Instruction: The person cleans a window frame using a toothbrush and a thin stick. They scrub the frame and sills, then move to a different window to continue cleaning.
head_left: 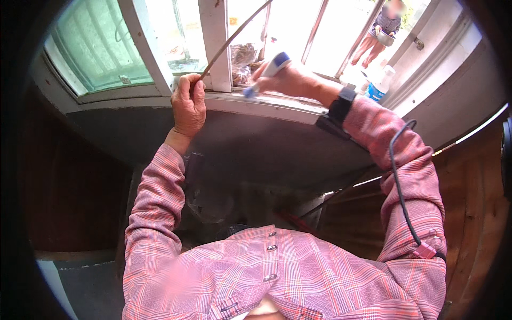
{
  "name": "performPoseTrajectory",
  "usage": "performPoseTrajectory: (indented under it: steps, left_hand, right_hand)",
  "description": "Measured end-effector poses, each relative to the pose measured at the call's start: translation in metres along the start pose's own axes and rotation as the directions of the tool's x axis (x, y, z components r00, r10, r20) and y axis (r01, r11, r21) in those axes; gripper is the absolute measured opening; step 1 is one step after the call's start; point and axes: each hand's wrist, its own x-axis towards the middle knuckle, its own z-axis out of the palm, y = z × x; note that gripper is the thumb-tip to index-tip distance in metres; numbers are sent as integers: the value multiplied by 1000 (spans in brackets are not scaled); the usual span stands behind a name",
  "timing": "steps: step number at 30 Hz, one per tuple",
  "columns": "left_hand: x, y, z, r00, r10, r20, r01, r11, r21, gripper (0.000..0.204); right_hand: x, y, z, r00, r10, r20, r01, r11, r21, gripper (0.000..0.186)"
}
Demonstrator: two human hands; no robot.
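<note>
The left hand point(189, 104) is wrapped around one thin brown rod point(233, 38), upper centre; one blurred white-and-blue object point(276, 65) is gripped by the right hand point(292, 81) nearby. One basin point(385, 38), contents unclear, is held by one person point(389, 23), upper right.

The head-worn fisheye looks down — close above the checked shirt point(320, 261) — past left hand point(188, 109) and right hand point(288, 82) toward the window point(223, 70).
</note>
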Motion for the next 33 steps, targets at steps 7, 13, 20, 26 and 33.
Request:
performPoseTrajectory:
  steps: [7,13,20,26,33]
  left_hand:
    - [-6,-3,-11,998,-45,53,46,999,-13,5]
    - [-13,0,-43,997,-81,10,81,997,-14,6]
    - [-22,-5,-91,994,-59,-97,66,996,66,9]
    - [-47,-1,-106,967,-214,-136,222,974,47,17]
    - [-68,8,-111,960,-272,-68,271,962,-22,13]
  right_hand:
    - [16,-1,19,981,-62,-184,65,998,10,16]
    - [9,16,-6,983,43,-176,-58,995,-80,16]
    - [-11,-34,1,998,-40,-46,46,990,131,25]
    - [39,-45,59,978,-149,-149,126,980,-154,27]
    - [84,-57,118,953,-28,-301,-24,986,-167,30]
